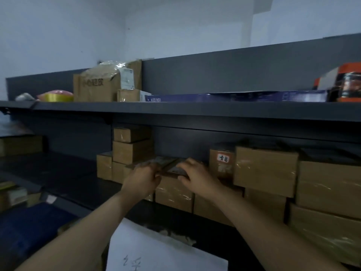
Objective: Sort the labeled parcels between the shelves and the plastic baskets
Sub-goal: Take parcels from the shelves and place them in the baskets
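The fingers of the left hand point(143, 178) curl round the near left end of a flat dark parcel point(166, 163), and the fingers of the right hand point(197, 175) lie bent over its right end, so both hands grip it; the blur hides the thumbs. The parcel lies level just above a row of taped brown boxes point(173, 194) on the middle shelf point(78, 182), close to the centre of the view.

At 10 o'clock from the hands stands a stack of small cartons point(130, 151), touching the parcel's left end or just beside it. At 3 o'clock, just beside the right hand, is a carton with a white handwritten label point(222, 163), and past it a larger carton point(265, 169).

At 12 o'clock runs the top shelf point(175, 110), bearing a long blue box point(234, 96), a yellow tape roll point(56, 95) toward 10 o'clock and an orange and black box point(345, 83) toward 2 o'clock.

At 6 o'clock, between the forearms, lies a white sheet point(156, 251) with handwriting.
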The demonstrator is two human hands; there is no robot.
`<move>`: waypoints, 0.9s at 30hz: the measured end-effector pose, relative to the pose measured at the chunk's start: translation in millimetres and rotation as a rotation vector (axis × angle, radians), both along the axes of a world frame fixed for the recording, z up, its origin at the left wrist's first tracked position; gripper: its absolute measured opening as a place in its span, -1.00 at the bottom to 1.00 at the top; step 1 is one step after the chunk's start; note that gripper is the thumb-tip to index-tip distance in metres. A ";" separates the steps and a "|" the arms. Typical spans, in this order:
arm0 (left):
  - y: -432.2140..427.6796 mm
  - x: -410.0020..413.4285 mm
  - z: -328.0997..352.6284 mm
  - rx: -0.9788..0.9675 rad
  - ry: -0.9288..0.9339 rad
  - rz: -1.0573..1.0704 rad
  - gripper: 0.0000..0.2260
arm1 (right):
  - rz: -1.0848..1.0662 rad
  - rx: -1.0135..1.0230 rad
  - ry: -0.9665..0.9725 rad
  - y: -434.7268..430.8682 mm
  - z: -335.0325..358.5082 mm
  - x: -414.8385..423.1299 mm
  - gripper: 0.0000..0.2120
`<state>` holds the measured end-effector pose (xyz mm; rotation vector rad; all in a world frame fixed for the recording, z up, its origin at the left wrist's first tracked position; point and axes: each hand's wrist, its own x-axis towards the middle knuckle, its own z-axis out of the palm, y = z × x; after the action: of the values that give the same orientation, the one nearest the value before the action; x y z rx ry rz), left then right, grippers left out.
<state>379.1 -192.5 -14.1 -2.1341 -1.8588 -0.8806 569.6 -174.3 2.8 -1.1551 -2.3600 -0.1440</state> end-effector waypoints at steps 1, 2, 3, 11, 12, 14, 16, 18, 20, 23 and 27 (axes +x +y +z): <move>5.4 -11.1 0.8 0.005 -0.008 0.026 -0.68 | 0.011 -0.015 0.026 8.8 2.0 -10.8 -0.60; 9.8 -22.3 1.6 0.002 -0.007 0.056 -0.68 | 0.019 -0.032 0.049 16.9 3.6 -22.3 -0.60; 14.7 -33.9 1.6 -0.002 -0.006 0.080 -0.67 | 0.023 -0.048 0.063 24.9 4.3 -34.3 -0.59; 64.6 -123.4 6.5 0.074 -0.129 0.173 -0.48 | 0.007 -0.258 0.217 90.9 12.0 -137.5 -0.43; 73.5 -135.5 7.7 0.078 -0.156 0.190 -0.44 | 0.000 -0.287 0.266 99.6 13.1 -152.3 -0.40; 93.6 -159.5 11.8 0.086 -0.248 0.184 -0.36 | -0.031 -0.335 0.365 116.1 15.4 -181.4 -0.33; 115.7 -179.5 16.8 0.077 -0.363 0.136 -0.28 | -0.071 -0.357 0.487 132.5 18.9 -209.4 -0.26; 138.8 -194.9 21.4 0.031 -0.462 0.045 -0.21 | -0.135 -0.307 0.607 147.7 23.8 -233.7 -0.21; 163.0 -204.2 24.7 -0.018 -0.569 -0.069 -0.18 | -0.221 -0.214 0.646 160.6 29.8 -251.6 -0.19; 188.5 -207.4 33.2 -0.106 -0.828 -0.272 -0.14 | -0.256 -0.222 0.762 171.2 39.2 -269.0 -0.22; 194.5 -198.4 32.2 -0.107 -0.874 -0.425 -0.43 | -0.310 -0.455 1.145 181.9 48.4 -278.2 -0.33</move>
<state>180.7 2.0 18.1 -2.4787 -1.7696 -2.1213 291.4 7.5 51.2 -1.2904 -1.2052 0.7803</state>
